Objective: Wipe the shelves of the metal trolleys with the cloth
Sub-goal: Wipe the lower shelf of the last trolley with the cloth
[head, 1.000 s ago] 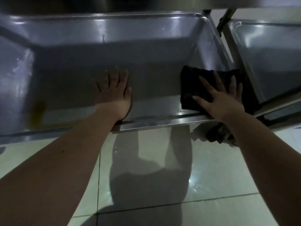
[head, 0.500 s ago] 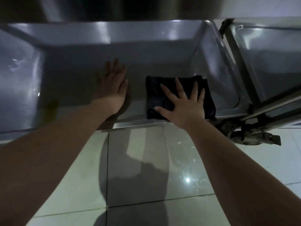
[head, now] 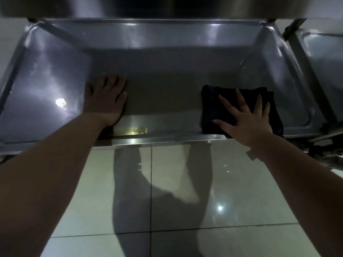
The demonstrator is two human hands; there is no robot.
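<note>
Trolley shelf (head: pixel 167 62): a big shiny metal tray, low down, with raised sides all round. It fills the far half of the view. Both hands rest on its near part.
Second trolley (head: pixel 324 58): its shelf stands just beside the first one, on the right. No hand touches it.
Cloth (head: pixel 222 101): dark and folded. It lies flat on the near right part of the shelf, with its near edge at the shelf's near rim. Its long side runs left to right.
Right hand (head: pixel 246 123): on top of the cloth, pressing it down. The grip is wide open, with fingers straight and spread. It curls round nothing.
Left hand (head: pixel 105 101): flat on the bare metal, well to the left of the cloth. Its grip is open too and holds nothing. It looks like it props the person up.
Yellow spot (head: pixel 133 130): a small mark at the near edge, between the two hands, close to the left one.
Next move: I think most of the shelf that needs wiping lies to the left of the cloth. So the right hand, the one on it, should slide it sideways to the left, toward the yellow spot.
</note>
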